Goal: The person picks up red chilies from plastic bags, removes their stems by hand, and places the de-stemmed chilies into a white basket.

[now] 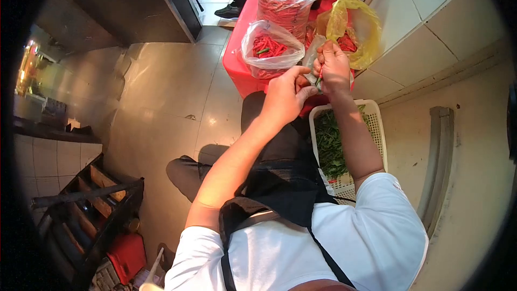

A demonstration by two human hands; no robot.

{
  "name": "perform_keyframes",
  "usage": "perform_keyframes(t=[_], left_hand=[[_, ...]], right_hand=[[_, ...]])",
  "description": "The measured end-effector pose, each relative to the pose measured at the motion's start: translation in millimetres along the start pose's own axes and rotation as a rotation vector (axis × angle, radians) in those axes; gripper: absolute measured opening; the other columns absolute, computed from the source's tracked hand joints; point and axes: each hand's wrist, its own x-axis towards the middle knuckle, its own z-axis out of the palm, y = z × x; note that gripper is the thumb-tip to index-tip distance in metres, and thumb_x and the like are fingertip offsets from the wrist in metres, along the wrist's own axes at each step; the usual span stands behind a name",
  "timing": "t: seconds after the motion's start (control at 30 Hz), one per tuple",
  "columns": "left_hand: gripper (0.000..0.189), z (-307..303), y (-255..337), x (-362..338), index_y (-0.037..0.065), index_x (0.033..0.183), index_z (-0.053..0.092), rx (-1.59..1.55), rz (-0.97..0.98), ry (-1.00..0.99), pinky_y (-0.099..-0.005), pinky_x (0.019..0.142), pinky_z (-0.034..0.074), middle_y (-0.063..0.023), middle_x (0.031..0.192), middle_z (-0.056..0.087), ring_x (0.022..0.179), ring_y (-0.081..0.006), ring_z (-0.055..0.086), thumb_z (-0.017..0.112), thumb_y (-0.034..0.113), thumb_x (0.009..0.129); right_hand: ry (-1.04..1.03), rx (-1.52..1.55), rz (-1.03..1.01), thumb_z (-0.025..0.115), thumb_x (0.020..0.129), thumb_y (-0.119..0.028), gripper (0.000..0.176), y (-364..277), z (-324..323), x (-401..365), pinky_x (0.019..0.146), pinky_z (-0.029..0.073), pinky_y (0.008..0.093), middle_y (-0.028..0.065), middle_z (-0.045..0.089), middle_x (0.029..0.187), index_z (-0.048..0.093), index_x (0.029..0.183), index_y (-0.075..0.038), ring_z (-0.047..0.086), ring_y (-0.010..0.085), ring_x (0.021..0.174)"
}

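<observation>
My right hand [333, 67] is closed around a red chili, with a bit of red and a green stem [318, 82] showing below the fingers. Close to that stem, my left hand [288, 94] has its thumb and fingertips bent toward each other; whether they grip anything is too small to tell. Both hands are over the near edge of a red table [233, 66]. Just beyond my left hand sits an open clear bag of red chilies [269, 48]. A yellow plastic bag [371, 24] with red chilies inside lies past my right hand.
A larger clear bag of red chilies [283, 5] stands at the back. Below my right forearm is a white basket [379, 129] holding green stems and leaves [329, 143]. A tiled wall [420, 48] runs along the right. Another person's shoe [228, 11] shows beyond the table.
</observation>
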Motion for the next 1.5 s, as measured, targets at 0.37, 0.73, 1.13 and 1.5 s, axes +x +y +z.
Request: perform_keyframes(t=[0.37, 0.73, 1.13, 1.5], left_hand=[[0.04, -17.0, -29.4, -1.5, 0.008, 0.109, 0.069, 0.118, 0.591, 0.186, -0.0368, 0.088, 0.047, -0.0099, 0.102, 0.066, 0.095, -0.0316, 0.061, 0.072, 0.001, 0.07], [0.018, -42.6, -39.7, 4.1, 0.008, 0.108, 0.053, -1.189, -0.033, 0.169, -0.026, 0.064, 0.051, -0.0059, 0.086, 0.064, 0.073, -0.014, 0.061, 0.063, 0.016, 0.094], [0.015, -51.6, -28.6, -3.2, -0.001, 0.094, 0.066, -0.324, -0.061, 0.189, -0.0254, 0.067, 0.051, -0.0073, 0.083, 0.071, 0.075, -0.0103, 0.065, 0.074, 0.004, 0.082], [0.01, -41.3, -18.4, -2.5, 0.0, 0.088, 0.069, -0.288, 0.114, 0.236, -0.0253, 0.068, 0.05, -0.0049, 0.078, 0.069, 0.072, -0.0083, 0.061, 0.074, 0.004, 0.081]], right_hand=[[-0.086, 0.365, 0.438, 0.047, 0.1, -0.046, 0.038, 37.0, 17.7, -10.6, 0.045, 0.039, 0.0263, -0.0006, 0.048, 0.07, 0.05, 0.09, -0.009, 0.049, 0.0112, 0.057], [-0.33, 0.151, 0.431, 0.054, 0.1, -0.032, 0.024, 18.1, 27.0, -43.6, 0.037, 0.024, 0.0206, -0.006, 0.04, 0.056, 0.054, 0.092, -0.01, 0.034, 0.0044, 0.043], [-0.462, -0.58, -0.082, 0.068, 0.089, -0.01, 0.008, -23.3, 35.7, -42.0, 0.052, 0.03, 0.0166, -0.008, 0.052, 0.067, 0.067, 0.089, -0.001, 0.04, -0.0011, 0.06], [-0.422, -0.052, 0.311, 0.063, 0.092, -0.018, 0.013, -32.8, 9.5, -32.6, 0.039, 0.026, 0.0197, -0.005, 0.048, 0.062, 0.059, 0.096, -0.006, 0.039, 0.0024, 0.048]])
